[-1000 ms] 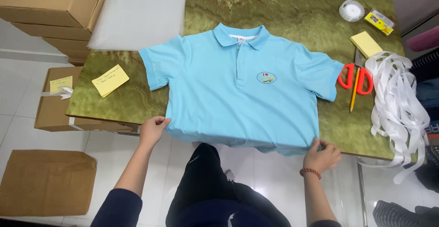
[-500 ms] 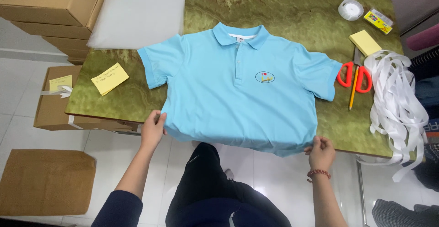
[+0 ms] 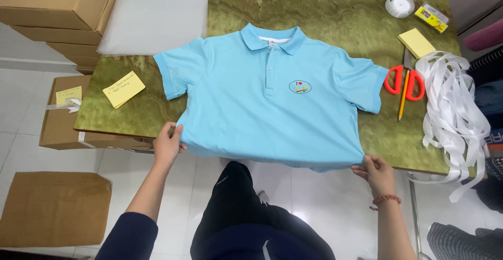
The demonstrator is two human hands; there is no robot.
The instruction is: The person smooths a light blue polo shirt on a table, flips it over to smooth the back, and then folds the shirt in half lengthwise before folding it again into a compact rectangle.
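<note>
Between the fingers of left hand point(image 3: 166, 143) and right hand point(image 3: 376, 172) — pinching hem corners of light-blue polo shirt point(image 3: 270, 100); laid flat, front up, collar far from fingertips; unfolded as yet.

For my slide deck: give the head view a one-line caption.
Both hands, left and right, grip the hem of a light blue polo shirt laid flat on a green marbled table.

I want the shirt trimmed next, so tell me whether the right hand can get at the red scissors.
Probably yes: the right hand grips the shirt hem, and the red scissors lie uncovered just beyond.
</note>
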